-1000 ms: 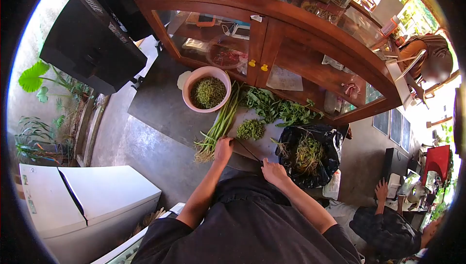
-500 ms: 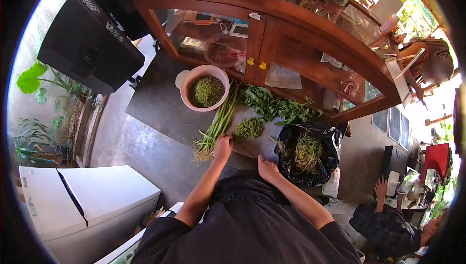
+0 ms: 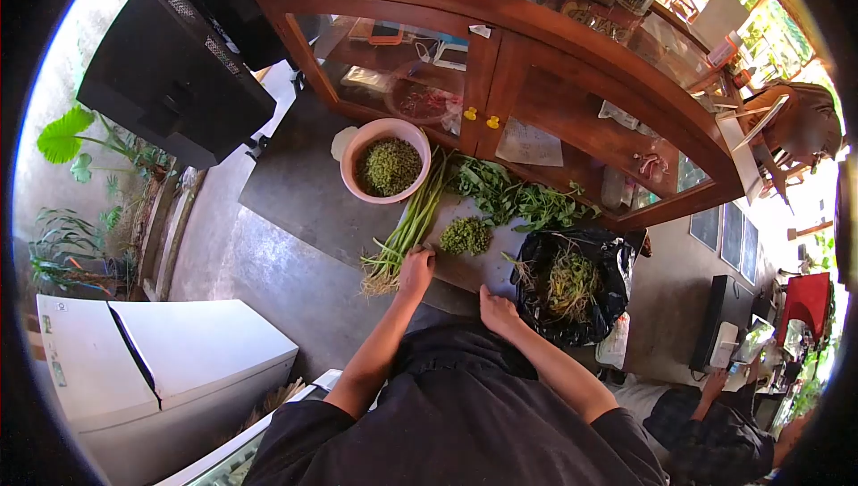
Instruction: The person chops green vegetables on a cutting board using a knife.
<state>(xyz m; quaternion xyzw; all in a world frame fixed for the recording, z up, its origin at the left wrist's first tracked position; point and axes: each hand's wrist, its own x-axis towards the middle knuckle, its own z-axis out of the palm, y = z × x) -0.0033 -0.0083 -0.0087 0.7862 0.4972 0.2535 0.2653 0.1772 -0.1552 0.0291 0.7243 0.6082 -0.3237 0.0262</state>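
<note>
My left hand (image 3: 417,271) is closed, its fingers curled at the right side of a bundle of spring onions (image 3: 418,215) with the roots toward me. What it pinches is too small to make out. My right hand (image 3: 498,310) is closed over the near edge of a grey board (image 3: 490,264); anything inside its fingers is hidden. Between and beyond my hands sits a small heap of chopped greens (image 3: 465,236). Leafy green stems (image 3: 523,198) lie behind it. A pink bowl (image 3: 424,148) of small green pieces stands at the far end of the onions.
Right of the board, a black plastic bag (image 3: 617,262) holds roots and yellowed trimmings (image 3: 572,285). A wooden glass-door cabinet (image 3: 487,66) rises behind the table (image 3: 299,173). At left are a white refrigerator (image 3: 206,352) and a dark speaker-like box (image 3: 170,75). A co-worker (image 3: 706,428) is at lower right.
The whole view has shifted slightly. My hands stay almost where they were, both closed. The co-worker's raised hand has come down toward the items beside it.
</note>
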